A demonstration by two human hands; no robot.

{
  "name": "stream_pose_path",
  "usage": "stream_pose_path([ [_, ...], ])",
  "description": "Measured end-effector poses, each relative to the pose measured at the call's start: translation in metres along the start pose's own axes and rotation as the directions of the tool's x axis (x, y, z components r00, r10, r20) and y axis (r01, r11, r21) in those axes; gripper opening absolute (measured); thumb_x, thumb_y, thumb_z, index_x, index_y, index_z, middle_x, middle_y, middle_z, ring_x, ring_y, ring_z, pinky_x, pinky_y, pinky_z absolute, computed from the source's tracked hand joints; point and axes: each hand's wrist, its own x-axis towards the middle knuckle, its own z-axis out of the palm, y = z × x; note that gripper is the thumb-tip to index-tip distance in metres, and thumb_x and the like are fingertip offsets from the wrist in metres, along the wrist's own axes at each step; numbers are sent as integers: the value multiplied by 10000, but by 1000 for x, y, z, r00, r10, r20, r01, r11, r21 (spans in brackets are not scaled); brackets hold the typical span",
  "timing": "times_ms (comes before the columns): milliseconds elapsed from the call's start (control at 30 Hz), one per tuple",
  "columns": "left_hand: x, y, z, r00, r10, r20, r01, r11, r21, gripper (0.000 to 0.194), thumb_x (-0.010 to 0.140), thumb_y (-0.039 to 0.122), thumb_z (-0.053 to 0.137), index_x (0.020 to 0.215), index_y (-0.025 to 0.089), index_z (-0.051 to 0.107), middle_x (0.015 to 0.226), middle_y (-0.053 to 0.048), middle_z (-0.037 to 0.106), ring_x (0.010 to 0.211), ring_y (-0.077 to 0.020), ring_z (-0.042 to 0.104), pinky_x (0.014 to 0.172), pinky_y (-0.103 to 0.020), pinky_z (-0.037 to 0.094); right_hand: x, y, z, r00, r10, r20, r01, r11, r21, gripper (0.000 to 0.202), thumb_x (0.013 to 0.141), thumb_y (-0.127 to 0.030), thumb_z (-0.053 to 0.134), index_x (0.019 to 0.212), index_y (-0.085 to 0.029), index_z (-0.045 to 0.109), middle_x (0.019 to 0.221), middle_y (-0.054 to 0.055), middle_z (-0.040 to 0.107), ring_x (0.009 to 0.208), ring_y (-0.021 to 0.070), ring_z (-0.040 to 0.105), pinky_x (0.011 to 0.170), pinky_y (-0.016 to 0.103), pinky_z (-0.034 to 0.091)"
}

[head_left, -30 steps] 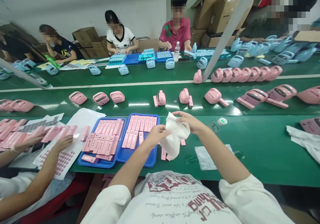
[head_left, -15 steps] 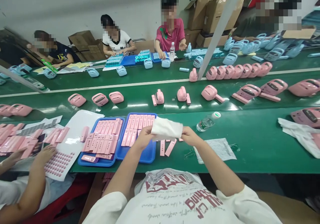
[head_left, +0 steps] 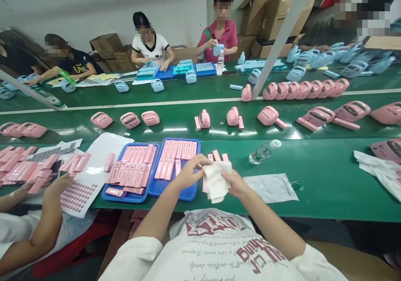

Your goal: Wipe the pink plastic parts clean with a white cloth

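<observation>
A folded white cloth (head_left: 216,182) hangs between my two hands above the green table's front part. My left hand (head_left: 192,172) pinches its upper left corner, fingers closed. On the cloth's right side my right hand (head_left: 234,181) grips it, thumb over the front. Several pink bars (head_left: 216,155) lie behind and partly under the cloth. Left of it stands a blue tray (head_left: 187,194) with rows of pink bars, and beside that a second blue tray (head_left: 106,194) piled fuller with them.
A water bottle (head_left: 265,152) leans over at right, behind a flat white sheet (head_left: 272,188). Pink devices (head_left: 204,119) line the green belt. At left, a co-worker's hands (head_left: 59,185) hold a pink piece near a sticker sheet (head_left: 78,197). Others sit across.
The cloth has gone from stretched out sideways to hanging folded and lower. My right hand has moved down. Across the belt, a person in pink has lifted a blue device.
</observation>
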Motion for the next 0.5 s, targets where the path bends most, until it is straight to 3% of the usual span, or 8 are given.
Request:
stream_pose_path([
  [100,-9,-33,-6,959,-252,-133,274,943,189,342,806,177,576,1143,218,622,1162,-105,593,1007,-227,602,849,-300,469,-1,-39,-50,948,-138,-287,105,986,-126,600,673,-515,694,1154,-180,563,1132,130,635,1179,320,528,956,470,456],
  [167,-17,-60,-8,894,-353,-277,424,868,261,356,813,170,571,1169,155,578,1205,-165,548,1112,-289,554,933,-373,429,1,-68,-91,804,-322,-500,195,937,-290,581,789,-468,580,1285,-189,465,1307,126,529,1341,284,365,1085,469,329],
  [200,-21,-73,-8,851,-392,-349,496,819,288,379,810,153,570,1188,131,550,1234,-189,517,1188,-322,499,979,-413,392,3,-79,-111,644,-555,-527,196,785,-588,525,831,-432,516,1275,-153,491,1276,156,550,1297,296,425,1059,474,363],
  [267,-26,-96,-7,774,-447,-448,606,727,321,450,806,116,565,1248,91,481,1285,-222,467,1282,-355,400,1036,-468,326,11,-87,-145,472,-855,-214,163,323,-932,430,859,-321,420,1213,-121,558,1258,171,568,1246,297,488,1054,483,372],
  [300,-26,-106,-6,747,-466,-475,642,692,330,483,810,107,563,1278,76,447,1305,-228,451,1298,-353,379,1050,-482,309,15,-84,-156,476,-878,-44,158,135,-978,416,847,-276,409,1188,-110,579,1272,177,563,1233,296,501,1044,482,387],
  [367,-21,-120,-4,709,-496,-500,687,644,336,508,834,126,566,1316,77,413,1330,-210,447,1283,-330,402,1056,-503,311,25,-69,-170,523,-834,175,162,-105,-981,403,831,-218,382,1141,-91,605,1257,192,573,1211,293,519,1009,467,429],
  [433,-12,-129,-3,682,-524,-510,716,620,321,489,861,187,577,1322,120,430,1341,-161,461,1244,-300,447,1038,-521,348,33,-50,-174,552,-797,243,159,-185,-970,387,812,-213,394,1094,-79,622,1250,203,574,1219,306,506,997,461,443],
  [500,-3,-134,-5,653,-553,-518,740,610,282,461,874,251,584,1309,160,460,1348,-127,466,1211,-284,477,1007,-530,391,41,-37,-175,535,-817,215,128,-173,-977,369,803,-241,416,1054,-76,630,1232,212,578,1221,322,496,1005,467,433],
])
